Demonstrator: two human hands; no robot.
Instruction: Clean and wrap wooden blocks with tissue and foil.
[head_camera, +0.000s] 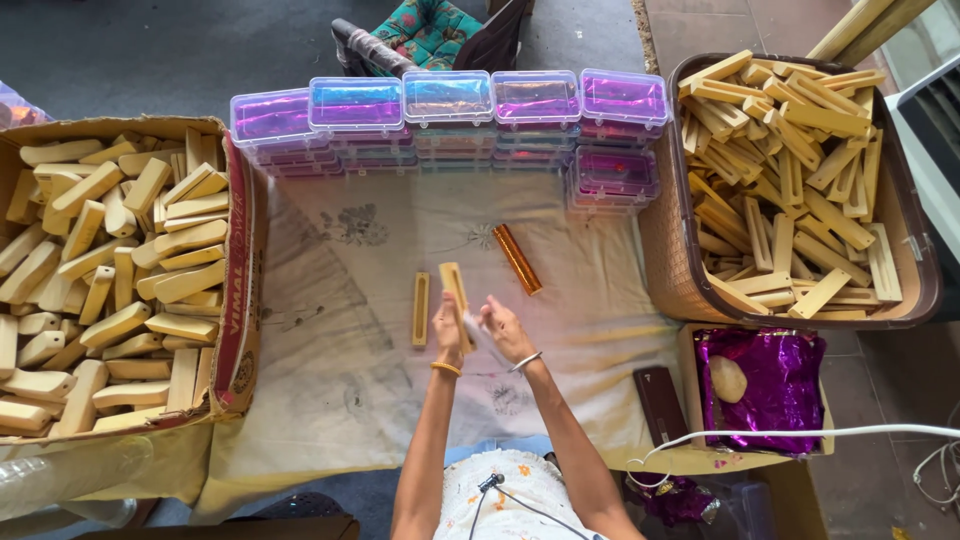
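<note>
My left hand (448, 325) grips a pale wooden case piece (455, 290), holding it upright over the cream cloth (350, 330). Close beside it, my right hand (503, 328) touches the same piece, with a small white thing between the fingers; what it is cannot be made out. Another wooden slotted piece (421, 309) lies flat on the cloth just left of my left hand. A shiny orange foil-wrapped stick (518, 259) lies at an angle on the cloth above my right hand.
A cardboard box (238, 300) full of wooden blocks stands at left. A brown basket (668, 260) of slotted wooden pieces sits at right. Stacked clear plastic cases (450, 100) line the far edge. A box lined with purple foil (770, 385) and a dark flat case (661, 403) lie near right.
</note>
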